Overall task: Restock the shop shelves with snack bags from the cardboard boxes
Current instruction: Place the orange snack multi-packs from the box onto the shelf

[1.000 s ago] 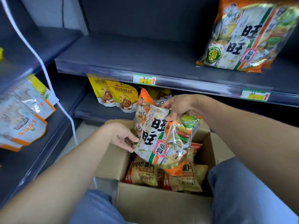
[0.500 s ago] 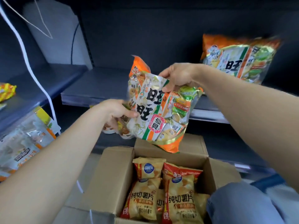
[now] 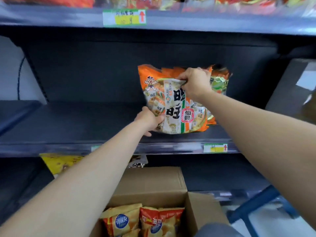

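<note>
An orange and white rice cracker bag (image 3: 172, 108) stands on the dark middle shelf (image 3: 77, 127). My right hand (image 3: 195, 82) pinches its top edge. At the bag's lower left corner my left hand (image 3: 148, 119) grips it. Behind it, partly hidden, leans a second bag of the same kind (image 3: 220, 81). Below, the open cardboard box (image 3: 203, 212) holds several chip bags (image 3: 142, 221).
The upper shelf edge (image 3: 222, 23) carries a green and yellow price tag (image 3: 124, 17), with more bags above it. Yellow snack bags (image 3: 58, 164) sit on the shelf beneath. A blue frame (image 3: 253, 204) stands at the lower right. The middle shelf's left part is bare.
Both hands lifted the rice cracker bag out of the box and up onto the middle shelf, in front of the other bag. The view tilted upward.
</note>
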A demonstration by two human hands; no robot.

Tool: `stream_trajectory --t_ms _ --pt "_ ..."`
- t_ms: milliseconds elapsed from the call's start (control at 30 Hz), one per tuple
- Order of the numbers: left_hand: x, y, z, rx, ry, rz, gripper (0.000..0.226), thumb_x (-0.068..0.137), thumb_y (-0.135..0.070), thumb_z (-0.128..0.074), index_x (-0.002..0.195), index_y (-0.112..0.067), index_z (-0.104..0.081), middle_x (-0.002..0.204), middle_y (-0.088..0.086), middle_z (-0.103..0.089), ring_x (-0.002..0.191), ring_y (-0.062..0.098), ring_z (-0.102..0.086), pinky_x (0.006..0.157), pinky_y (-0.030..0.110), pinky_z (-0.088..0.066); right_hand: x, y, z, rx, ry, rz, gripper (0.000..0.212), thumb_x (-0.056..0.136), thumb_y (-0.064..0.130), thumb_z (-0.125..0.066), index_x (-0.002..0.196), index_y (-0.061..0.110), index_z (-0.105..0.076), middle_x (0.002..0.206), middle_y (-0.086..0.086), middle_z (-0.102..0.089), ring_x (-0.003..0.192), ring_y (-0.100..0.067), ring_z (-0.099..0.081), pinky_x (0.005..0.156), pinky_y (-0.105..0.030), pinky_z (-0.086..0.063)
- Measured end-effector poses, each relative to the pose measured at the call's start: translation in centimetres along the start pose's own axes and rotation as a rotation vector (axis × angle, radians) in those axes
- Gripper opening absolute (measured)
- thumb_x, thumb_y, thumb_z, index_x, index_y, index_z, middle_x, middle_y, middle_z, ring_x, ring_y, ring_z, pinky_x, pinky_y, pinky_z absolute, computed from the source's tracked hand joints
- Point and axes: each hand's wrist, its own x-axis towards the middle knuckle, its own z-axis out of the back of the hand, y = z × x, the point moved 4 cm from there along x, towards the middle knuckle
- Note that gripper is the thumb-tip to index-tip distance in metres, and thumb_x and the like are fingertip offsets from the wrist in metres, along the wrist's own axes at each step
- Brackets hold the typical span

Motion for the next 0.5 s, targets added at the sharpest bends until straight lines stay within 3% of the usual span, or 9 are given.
stream_trajectory --t_ms 100,167,233,333,433,500 --pt "1.8 -0.4 -3.2 0.233 -0.057 -0.044 0.062 0.088 -0.046 -0.059 0.132 -0.011 -0.035 0.130 0.010 -0.051 0.106 0.031 -0.060 0.081 0.039 -0.057 -0.5 -4.5 -1.8 -0.102 -0.055 -0.072 0.037 0.089 0.007 -0.051 0.119 0.025 -0.063 0.132 -0.004 -0.052 0.130 -0.032 -0.030 0.116 -0.045 -0.012" --pt "2.8 -0.4 -4.4 0.297 -0.095 -0.058 0.067 0.083 -0.047 -0.065 0.131 -0.008 -0.037 0.131 0.012 -0.050 0.113 0.033 -0.056 0.091 0.040 -0.051 -1.5 -7.3 -2.8 -0.106 -0.092 -0.221 0.059 0.084 0.017 -0.062 0.138 0.023 -0.039 0.151 -0.008 -0.025 0.138 -0.034 -0.019 0.113 -0.048 -0.018" --pt "3.6 -0.4 -4.8 0.264 -0.147 -0.043 0.083 0.078 -0.043 -0.072 0.137 -0.005 -0.028 0.138 0.016 -0.039 0.124 0.035 -0.044 0.098 0.043 -0.042 -2.6 -9.6 -3.3 -0.045 -0.151 -0.380 0.084 0.079 0.031 -0.072 0.145 0.018 -0.022 0.152 -0.011 -0.014 0.137 -0.034 -0.019 0.108 -0.049 -0.028" --pt "4.6 -0.9 -4.9 0.129 -0.169 -0.107 0.089 0.073 -0.034 -0.079 0.137 -0.006 -0.023 0.137 0.014 -0.037 0.124 0.034 -0.043 0.096 0.043 -0.041 -3.3 -12.4 -5.1 0.137 -0.102 -0.563 0.093 0.079 0.038 -0.074 0.146 0.011 -0.016 0.146 -0.014 -0.023 0.131 -0.035 -0.029 0.099 -0.046 -0.037" --pt "5.5 -1.2 -5.7 0.045 -0.094 -0.173 0.076 0.073 -0.028 -0.080 0.128 -0.008 -0.031 0.127 0.008 -0.051 0.116 0.028 -0.052 0.087 0.036 -0.045 -3.7 -14.8 -7.6 0.307 0.064 -0.676 0.082 0.084 0.040 -0.069 0.144 0.012 -0.021 0.145 -0.015 -0.029 0.129 -0.037 -0.037 0.097 -0.047 -0.042" --pt "6.0 -1.6 -6.5 0.017 -0.068 -0.213 0.075 0.073 -0.028 -0.080 0.128 -0.010 -0.033 0.127 0.006 -0.053 0.116 0.026 -0.053 0.087 0.034 -0.045 -3.8 -16.1 -8.1 0.350 0.065 -0.700 0.073 0.086 0.041 -0.066 0.141 0.012 -0.028 0.142 -0.015 -0.035 0.125 -0.036 -0.044 0.097 -0.045 -0.043"
